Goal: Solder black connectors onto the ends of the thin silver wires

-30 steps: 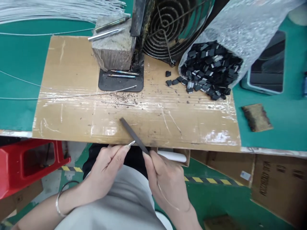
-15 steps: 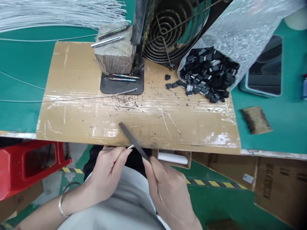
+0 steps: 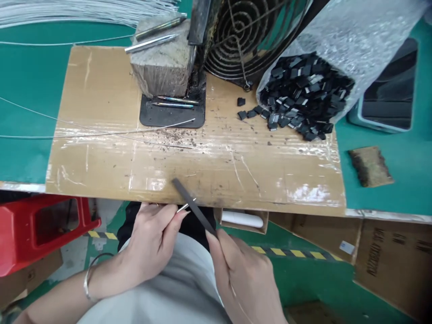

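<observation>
Closed round a slim silver metal rod (image 3: pixel 182 208), likely a soldering iron tip, is my left hand (image 3: pixel 151 238); most of the rod is hidden in the fingers. My right hand (image 3: pixel 243 265) grips one end of a flat dark file (image 3: pixel 201 218). The file lies slantwise across the rod's exposed end, just in front of the table edge. Similar rods, a bright silver rod (image 3: pixel 151 43) and a darker rod (image 3: pixel 161 27), rest on a worn grey block (image 3: pixel 160 78). Two thin pointed rods (image 3: pixel 173 105) lie on the black base plate (image 3: pixel 148 118).
Brown cardboard (image 3: pixel 101 166) covers the table front. Behind it stand a round fan grille (image 3: pixel 240 29) and a plastic bag (image 3: pixel 357 31) spilling small black connectors (image 3: pixel 303 94). Solder wires (image 3: pixel 84 135) cross the left side. A brown sponge (image 3: pixel 371 165) and a phone-like device (image 3: pixel 389 90) are at right.
The file has shifted slightly right and down with my right hand, and more of the rod's end shows. My left hand keeps its grip. The whole view has shifted a little.
</observation>
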### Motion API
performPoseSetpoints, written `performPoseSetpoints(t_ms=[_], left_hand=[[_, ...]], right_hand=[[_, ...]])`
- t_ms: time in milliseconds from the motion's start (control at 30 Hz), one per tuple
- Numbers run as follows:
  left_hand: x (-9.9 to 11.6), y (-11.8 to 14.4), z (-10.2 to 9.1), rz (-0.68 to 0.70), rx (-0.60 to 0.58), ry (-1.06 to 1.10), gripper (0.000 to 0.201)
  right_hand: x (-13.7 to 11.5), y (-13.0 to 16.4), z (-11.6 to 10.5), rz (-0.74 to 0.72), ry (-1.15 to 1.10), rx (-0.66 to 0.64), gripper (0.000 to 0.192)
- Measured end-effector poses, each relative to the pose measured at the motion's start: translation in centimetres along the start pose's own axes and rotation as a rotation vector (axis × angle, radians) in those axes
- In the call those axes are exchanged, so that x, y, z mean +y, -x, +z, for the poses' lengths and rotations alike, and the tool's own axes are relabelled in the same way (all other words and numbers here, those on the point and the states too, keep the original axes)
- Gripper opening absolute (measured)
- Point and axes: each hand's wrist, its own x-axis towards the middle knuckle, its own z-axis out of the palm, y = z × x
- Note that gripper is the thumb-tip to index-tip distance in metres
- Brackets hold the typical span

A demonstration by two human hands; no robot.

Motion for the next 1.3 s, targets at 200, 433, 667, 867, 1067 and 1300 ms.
performPoseSetpoints(t_ms=[200,433,667,867,1067,1300], left_hand=[[0.1,-0.1,0.0,-0.07,-0.03,0.109,0.036],[0.2,-0.1,-0.2,-0.15,-0.067,0.252,0.038],[0.2,-0.1,-0.2,-0.173,-0.076,0.286,0.04],[0.0,-0.1,-0.1,-0.125,-0.055,0.215,0.038],[-0.1,-0.1,-0.2,-0.169,-0.087,0.291,0.041],[0.1,-0.1,-0.4,-0.295,-0.143,0.446,0.043]], right_hand=[[-0.1,-0.6,0.3,-0.001,-0.02,0.043,0.048],[-0.1,0.0,0.2,0.013,-0.008,0.017,0.047],[0.0,0.5,-0.2,0.028,-0.02,-0.011,0.044],[0.0,-0.5,0.2,0.022,-0.018,0.055,0.05],[0.2,0.6,-0.2,0.021,-0.008,-0.007,0.042],[0.2,-0.4,0.1,0.001,-0.004,0.04,0.047]])
